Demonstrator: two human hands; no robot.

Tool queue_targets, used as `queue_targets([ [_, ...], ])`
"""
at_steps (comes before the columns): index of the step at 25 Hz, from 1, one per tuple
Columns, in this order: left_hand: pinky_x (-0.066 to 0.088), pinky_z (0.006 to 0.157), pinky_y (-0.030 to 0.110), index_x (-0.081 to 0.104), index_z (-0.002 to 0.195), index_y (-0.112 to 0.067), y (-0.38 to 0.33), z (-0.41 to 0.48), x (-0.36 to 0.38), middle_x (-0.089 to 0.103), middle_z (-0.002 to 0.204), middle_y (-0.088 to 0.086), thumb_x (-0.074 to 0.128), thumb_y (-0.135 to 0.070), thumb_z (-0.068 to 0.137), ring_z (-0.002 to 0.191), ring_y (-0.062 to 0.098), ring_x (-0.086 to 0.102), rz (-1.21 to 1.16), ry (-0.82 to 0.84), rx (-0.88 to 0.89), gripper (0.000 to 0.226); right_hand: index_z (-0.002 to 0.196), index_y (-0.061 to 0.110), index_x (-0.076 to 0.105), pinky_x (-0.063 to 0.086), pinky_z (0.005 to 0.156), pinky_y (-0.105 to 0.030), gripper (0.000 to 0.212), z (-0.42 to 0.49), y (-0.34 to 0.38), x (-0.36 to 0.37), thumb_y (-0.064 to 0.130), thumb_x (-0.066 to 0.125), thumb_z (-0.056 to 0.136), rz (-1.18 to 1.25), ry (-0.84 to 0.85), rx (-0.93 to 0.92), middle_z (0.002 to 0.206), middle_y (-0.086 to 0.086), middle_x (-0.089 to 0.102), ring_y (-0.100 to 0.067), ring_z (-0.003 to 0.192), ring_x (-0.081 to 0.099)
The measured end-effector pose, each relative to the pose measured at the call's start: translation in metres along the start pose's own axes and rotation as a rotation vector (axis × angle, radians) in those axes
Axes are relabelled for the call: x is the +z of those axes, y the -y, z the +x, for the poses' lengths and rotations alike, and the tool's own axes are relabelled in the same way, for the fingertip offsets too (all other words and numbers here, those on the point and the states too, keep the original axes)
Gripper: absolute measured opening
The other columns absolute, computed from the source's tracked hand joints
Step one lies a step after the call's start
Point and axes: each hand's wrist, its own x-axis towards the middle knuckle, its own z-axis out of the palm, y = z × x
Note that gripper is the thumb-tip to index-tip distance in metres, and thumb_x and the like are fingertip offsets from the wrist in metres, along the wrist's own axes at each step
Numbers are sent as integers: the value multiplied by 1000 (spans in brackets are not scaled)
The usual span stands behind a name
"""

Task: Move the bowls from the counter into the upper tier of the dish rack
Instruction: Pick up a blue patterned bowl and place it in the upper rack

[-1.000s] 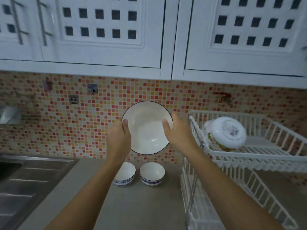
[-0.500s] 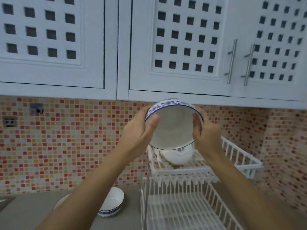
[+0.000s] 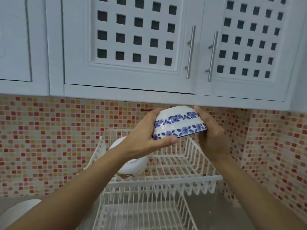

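Note:
A white bowl with blue flower bands [image 3: 178,123] is held upside down between my left hand [image 3: 146,135] and my right hand [image 3: 210,131], just above the upper tier of the white wire dish rack [image 3: 167,180]. Another white bowl [image 3: 132,163] lies upside down in the left part of that tier, partly hidden by my left forearm. One more white bowl [image 3: 18,211] shows on the counter at the bottom left, cut off by the frame edge.
The rack's lower tier [image 3: 146,214] sits below, near the frame bottom. White lattice cabinets [image 3: 136,47] with metal handles hang close above the bowl. Red and yellow mosaic tiles [image 3: 49,138] cover the wall behind and to the right.
The bowl went from facing me, open side forward, to turned upside down. Both hands carried it right and over the rack's upper tier. The view shifted right, leaving the counter bowls mostly out of frame.

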Motion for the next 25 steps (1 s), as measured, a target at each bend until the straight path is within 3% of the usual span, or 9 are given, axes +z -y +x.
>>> queue_targets([
  [4, 45, 74, 18, 32, 133, -24, 2, 16, 20, 47, 114, -10, 66, -66, 65, 96, 4, 54, 158, 10, -28, 87, 142, 27, 28, 42, 95, -23, 49, -3, -47, -3, 39, 39, 95, 195, 421, 113, 136, 7, 41, -6, 118, 47],
  [6, 44, 73, 19, 31, 132, -22, 4, 22, 27, 41, 110, -11, 69, -63, 66, 92, 8, 51, 287, 82, -40, 86, 142, 42, 15, 44, 99, -29, 74, -5, -62, -5, 34, 60, 84, 249, 718, 190, 137, 16, 34, -6, 121, 44],
  [9, 47, 76, 23, 30, 131, -19, 11, 28, 43, 40, 109, -8, 69, -62, 67, 94, 11, 50, 348, 164, -93, 86, 137, 55, 3, 42, 105, -31, 100, -12, -76, -7, 54, 73, 66, 308, 1012, 287, 138, 22, 25, -7, 128, 38],
  [15, 44, 71, 19, 31, 121, -20, 28, 30, 73, 45, 111, -5, 70, -61, 66, 96, 12, 50, 308, 292, -200, 79, 132, 45, 13, 49, 96, -35, 96, -29, -91, 6, 53, 78, 62, 243, 1139, 280, 131, 11, 43, -10, 117, 49],
  [18, 51, 80, 27, 29, 124, -18, 33, 28, 84, 48, 116, -2, 73, -58, 65, 101, 15, 52, 291, 337, -247, 83, 138, 43, 7, 42, 103, -37, 111, -35, -94, 10, 61, 79, 54, 215, 1230, 292, 140, 8, 32, -12, 122, 42],
  [21, 51, 89, 38, 28, 124, -17, 36, 26, 93, 50, 118, 2, 74, -57, 65, 103, 19, 53, 328, 390, -291, 86, 146, 34, 2, 31, 106, -26, 118, -38, -92, 12, 58, 78, 59, 180, 1295, 269, 150, 7, 23, -11, 130, 33],
  [25, 51, 88, 39, 28, 121, -18, 42, 26, 100, 51, 117, 4, 77, -57, 61, 101, 20, 54, 358, 438, -340, 87, 146, 26, 9, 36, 106, -30, 116, -45, -88, 19, 57, 79, 59, 106, 1331, 260, 149, 4, 28, -14, 129, 36],
])
